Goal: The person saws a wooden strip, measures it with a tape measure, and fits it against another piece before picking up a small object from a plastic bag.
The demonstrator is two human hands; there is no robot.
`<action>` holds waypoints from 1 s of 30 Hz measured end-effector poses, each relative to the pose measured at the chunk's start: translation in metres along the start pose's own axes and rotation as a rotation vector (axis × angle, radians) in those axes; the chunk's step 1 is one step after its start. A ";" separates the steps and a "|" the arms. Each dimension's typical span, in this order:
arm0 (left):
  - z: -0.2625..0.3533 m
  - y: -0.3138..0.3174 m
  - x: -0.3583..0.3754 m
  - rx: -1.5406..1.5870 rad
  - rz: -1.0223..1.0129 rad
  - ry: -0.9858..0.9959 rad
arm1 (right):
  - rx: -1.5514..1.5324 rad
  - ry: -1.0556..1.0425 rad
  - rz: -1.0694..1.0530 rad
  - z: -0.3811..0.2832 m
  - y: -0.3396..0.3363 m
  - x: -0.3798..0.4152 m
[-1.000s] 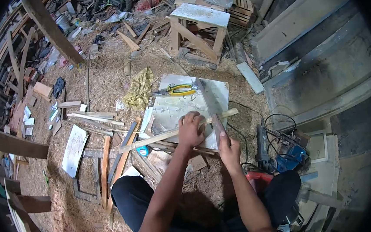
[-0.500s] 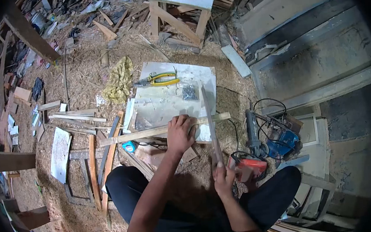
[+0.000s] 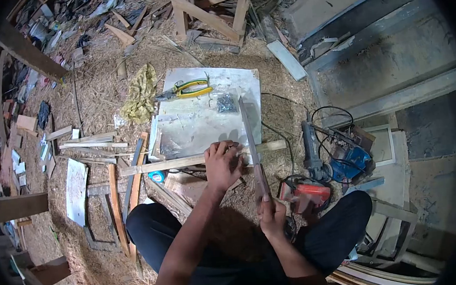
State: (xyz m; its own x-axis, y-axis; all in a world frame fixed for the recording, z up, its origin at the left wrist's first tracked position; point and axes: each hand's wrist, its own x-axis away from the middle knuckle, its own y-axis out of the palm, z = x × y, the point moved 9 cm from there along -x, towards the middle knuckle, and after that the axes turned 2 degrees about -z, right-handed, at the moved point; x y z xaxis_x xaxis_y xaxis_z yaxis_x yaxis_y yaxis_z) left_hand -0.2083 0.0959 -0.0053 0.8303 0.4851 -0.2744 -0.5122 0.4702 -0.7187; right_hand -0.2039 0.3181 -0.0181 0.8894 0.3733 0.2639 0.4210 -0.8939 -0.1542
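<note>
My left hand (image 3: 222, 164) presses down on a long pale wooden strip (image 3: 173, 164), its fingers curled over it. The strip lies crosswise over the near part of a white board (image 3: 200, 126). In my right hand (image 3: 272, 215) is the handle end of a handsaw (image 3: 251, 135), seen nearly edge-on. Its long narrow blade points away from me and crosses the strip just right of my left hand. Farther up the board are yellow-handled snips (image 3: 191, 88) and a small clear bag of dark nails or screws (image 3: 226, 103).
To the right, on the sawdust-covered floor, stand a red power tool (image 3: 308, 196) and a blue one (image 3: 352, 163) with black cords. A blue tape measure (image 3: 157, 176) sits below the strip. Wood strips (image 3: 116, 205) lie left; a small wooden stool (image 3: 212, 15) stands ahead.
The saw and my right hand have shifted slightly toward me along the cut. My left hand still holds the strip, and the whole view has tilted a little.
</note>
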 end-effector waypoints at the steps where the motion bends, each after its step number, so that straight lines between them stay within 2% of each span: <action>1: -0.001 0.000 -0.001 0.003 -0.025 -0.014 | -0.001 0.001 -0.010 -0.001 0.002 -0.005; 3: -0.001 0.000 -0.003 0.008 -0.053 -0.028 | -0.001 0.005 -0.030 -0.005 0.005 -0.013; 6: 0.002 -0.001 -0.005 0.029 -0.061 -0.045 | 0.206 -0.003 -0.038 -0.011 -0.001 0.002; 7: 0.001 -0.001 -0.004 0.043 -0.069 -0.059 | 0.172 0.001 -0.105 -0.002 -0.008 0.017; 10: -0.002 0.000 -0.007 0.037 -0.073 -0.079 | 0.103 -0.045 -0.041 -0.017 -0.017 0.046; 11: -0.001 0.000 -0.005 0.027 -0.089 -0.071 | 0.212 -0.007 -0.072 -0.017 -0.014 0.030; 14: 0.000 -0.001 -0.007 0.023 -0.076 -0.069 | 0.063 0.007 -0.042 -0.010 0.013 -0.034; 17: 0.000 0.001 -0.005 0.026 -0.070 -0.082 | 0.201 -0.019 -0.022 0.007 -0.004 0.012; 20: -0.003 -0.001 -0.012 0.043 -0.082 -0.088 | 0.187 -0.005 -0.034 -0.016 -0.016 0.043; 24: -0.015 0.004 -0.014 0.055 -0.064 -0.145 | 0.211 -0.092 0.023 -0.013 -0.001 0.017; 28: -0.011 0.004 -0.014 0.029 -0.086 -0.099 | 0.127 0.057 -0.114 0.002 -0.030 0.012; 30: -0.008 0.000 -0.013 0.029 -0.044 -0.073 | 0.086 0.067 -0.139 0.005 -0.037 0.025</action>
State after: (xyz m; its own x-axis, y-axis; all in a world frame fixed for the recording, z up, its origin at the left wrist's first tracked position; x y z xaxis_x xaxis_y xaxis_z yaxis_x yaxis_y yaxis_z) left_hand -0.2178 0.0840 -0.0070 0.8346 0.5151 -0.1951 -0.4824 0.5126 -0.7103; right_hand -0.1958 0.3616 -0.0106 0.8091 0.4718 0.3504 0.5551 -0.8093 -0.1922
